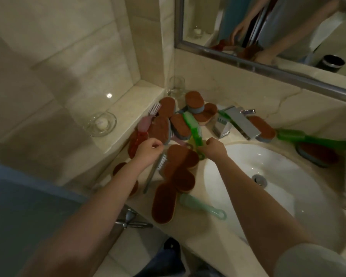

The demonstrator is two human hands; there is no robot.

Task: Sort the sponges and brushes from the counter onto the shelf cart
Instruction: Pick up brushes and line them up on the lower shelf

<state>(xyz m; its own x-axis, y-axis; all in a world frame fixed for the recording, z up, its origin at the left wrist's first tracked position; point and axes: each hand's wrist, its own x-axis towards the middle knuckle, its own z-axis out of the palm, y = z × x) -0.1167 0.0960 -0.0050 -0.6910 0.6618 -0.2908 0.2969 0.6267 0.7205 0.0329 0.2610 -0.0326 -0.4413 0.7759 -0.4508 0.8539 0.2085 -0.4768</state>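
Several brown-topped oval sponges (180, 126) and long-handled brushes lie piled on the beige counter (212, 246) left of the basin. My right hand (213, 149) grips the handle of a bright green brush (192, 123) that slants up over the pile. My left hand (149, 149) hovers with curled fingers over a grey brush (155, 170) and next to a sponge (160, 129); whether it holds anything I cannot tell. A pale green brush (200, 206) lies at the counter's front. Another green brush (312, 137) lies right of the tap. The shelf cart is out of view.
A white basin (278, 188) fills the right side, with a chrome tap (240, 121) behind it. A glass dish with a candle (101, 123) sits on the left ledge, an empty glass (177, 87) in the corner. A mirror (268, 27) hangs above.
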